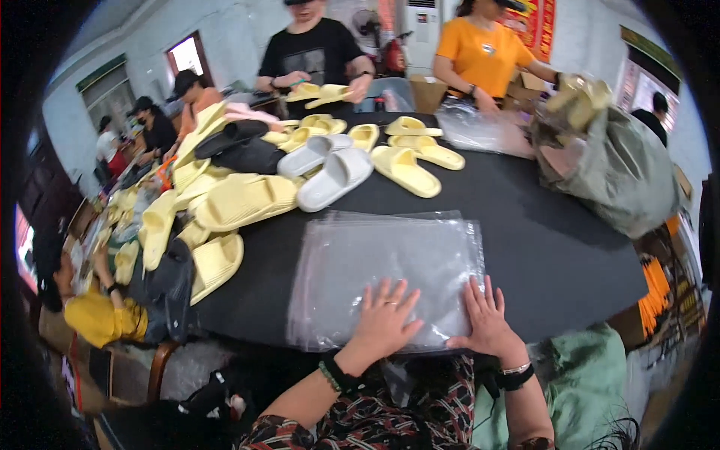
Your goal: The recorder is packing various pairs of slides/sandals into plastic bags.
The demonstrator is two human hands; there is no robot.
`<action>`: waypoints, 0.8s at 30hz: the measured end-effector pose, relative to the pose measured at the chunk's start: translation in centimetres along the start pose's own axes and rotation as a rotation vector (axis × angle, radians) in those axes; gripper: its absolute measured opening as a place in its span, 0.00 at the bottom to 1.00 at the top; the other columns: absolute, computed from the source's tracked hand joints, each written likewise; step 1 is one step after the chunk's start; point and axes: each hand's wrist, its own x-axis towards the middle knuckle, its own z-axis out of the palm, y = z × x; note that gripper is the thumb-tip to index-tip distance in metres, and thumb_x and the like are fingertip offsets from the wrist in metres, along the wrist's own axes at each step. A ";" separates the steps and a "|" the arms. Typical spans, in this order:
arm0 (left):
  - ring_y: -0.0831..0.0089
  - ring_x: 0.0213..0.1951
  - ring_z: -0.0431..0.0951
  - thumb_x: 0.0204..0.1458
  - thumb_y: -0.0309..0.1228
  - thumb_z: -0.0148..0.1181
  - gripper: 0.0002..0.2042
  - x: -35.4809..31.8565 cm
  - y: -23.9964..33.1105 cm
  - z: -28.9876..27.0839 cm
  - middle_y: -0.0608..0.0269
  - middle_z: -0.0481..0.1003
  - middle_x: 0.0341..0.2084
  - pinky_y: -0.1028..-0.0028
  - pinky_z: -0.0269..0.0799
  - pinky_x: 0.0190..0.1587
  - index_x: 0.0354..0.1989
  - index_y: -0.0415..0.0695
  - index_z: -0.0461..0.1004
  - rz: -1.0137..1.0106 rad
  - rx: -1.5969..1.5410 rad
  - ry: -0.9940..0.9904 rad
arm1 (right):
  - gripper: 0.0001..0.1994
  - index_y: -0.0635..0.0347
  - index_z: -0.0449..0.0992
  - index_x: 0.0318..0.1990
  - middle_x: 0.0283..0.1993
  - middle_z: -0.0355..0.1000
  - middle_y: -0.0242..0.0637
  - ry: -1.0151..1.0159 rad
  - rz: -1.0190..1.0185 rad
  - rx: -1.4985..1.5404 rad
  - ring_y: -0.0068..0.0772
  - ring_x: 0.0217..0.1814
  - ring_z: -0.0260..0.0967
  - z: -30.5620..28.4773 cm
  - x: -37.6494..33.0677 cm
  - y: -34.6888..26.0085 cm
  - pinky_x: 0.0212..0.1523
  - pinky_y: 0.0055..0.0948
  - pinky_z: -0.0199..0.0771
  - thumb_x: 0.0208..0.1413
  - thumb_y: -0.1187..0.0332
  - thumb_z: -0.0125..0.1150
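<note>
A stack of clear plastic bags lies flat on the black table in front of me. My left hand rests on the stack's lower middle, fingers spread, a ring on one finger. My right hand lies at the stack's right edge with its fingers stretched out and apart. Neither hand grips anything. Beyond the bags stand a pair of grey slippers and several pale yellow slippers. A heap of yellow slippers, with black slippers among them, fills the table's left side.
A large grey-green sack bulges at the table's right edge. Across the table, one person in black holds yellow slippers; another in orange stands by more clear bags. Someone in yellow is at my left. Green cloth lies right of me.
</note>
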 end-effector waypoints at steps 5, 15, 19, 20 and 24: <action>0.41 0.68 0.57 0.58 0.49 0.56 0.28 0.8 -0.1 0.4 0.51 0.62 0.67 0.34 0.47 0.66 0.66 0.53 0.66 0.016 0.143 -0.022 | 0.63 0.70 0.50 0.71 0.77 0.42 0.54 0.069 0.070 0.023 0.62 0.81 0.27 -0.2 -2.5 2.6 0.74 0.61 0.31 0.39 0.25 0.60; 0.46 0.73 0.49 0.62 0.45 0.48 0.30 1.6 -0.1 1.1 0.52 0.53 0.73 0.42 0.38 0.70 0.72 0.52 0.58 0.022 0.215 -0.183 | 0.17 0.60 0.73 0.54 0.61 0.67 0.50 0.991 0.830 0.350 0.49 0.63 0.66 9.5 -20.1 14.1 0.61 0.38 0.66 0.57 0.68 0.63; 0.48 0.74 0.47 0.64 0.43 0.45 0.29 1.5 -0.5 1.3 0.53 0.51 0.73 0.44 0.38 0.71 0.72 0.49 0.57 0.016 0.246 -0.210 | 0.15 0.64 0.77 0.48 0.41 0.79 0.47 0.621 1.282 0.591 0.43 0.43 0.78 23.0 -29.8 19.8 0.48 0.36 0.76 0.56 0.66 0.61; 0.48 0.74 0.47 0.64 0.42 0.44 0.29 1.3 -0.5 1.2 0.54 0.51 0.74 0.44 0.38 0.70 0.73 0.49 0.56 0.000 0.252 -0.215 | 0.14 0.64 0.78 0.47 0.40 0.80 0.44 0.503 1.329 0.556 0.38 0.42 0.79 25.1 -31.1 20.5 0.47 0.35 0.78 0.56 0.66 0.61; 0.47 0.73 0.48 0.64 0.43 0.41 0.29 1.4 -1.3 1.3 0.50 0.51 0.73 0.50 0.39 0.71 0.73 0.44 0.55 0.082 0.228 -0.222 | 0.18 0.65 0.78 0.48 0.43 0.78 0.53 0.358 1.318 0.344 0.53 0.45 0.77 30.0 -35.4 23.7 0.49 0.42 0.77 0.52 0.64 0.60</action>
